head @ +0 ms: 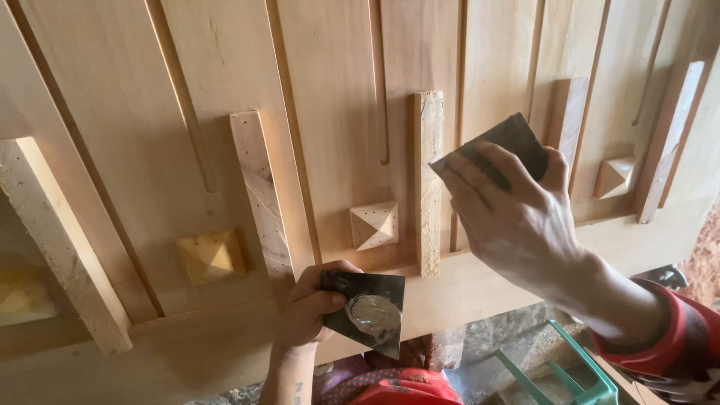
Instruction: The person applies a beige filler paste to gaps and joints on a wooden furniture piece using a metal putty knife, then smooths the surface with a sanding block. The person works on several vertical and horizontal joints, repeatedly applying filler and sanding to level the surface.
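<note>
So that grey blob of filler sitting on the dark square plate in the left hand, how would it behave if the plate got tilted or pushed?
The filler looks like a soft, smeared paste, so it would probably cling, not slide. The plate looks thin and flat, likely stiff and light, since the left hand pinches it by one edge. A push would likely smear the paste.

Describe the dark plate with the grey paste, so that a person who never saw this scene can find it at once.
Start from the big pale wooden panel with raised strips and pyramid studs. Along its lower rail, the left hand grips a dark square plate. Unlike the dark scraper pressed to the panel by the right hand, this plate carries a grey dab of filler.
</note>
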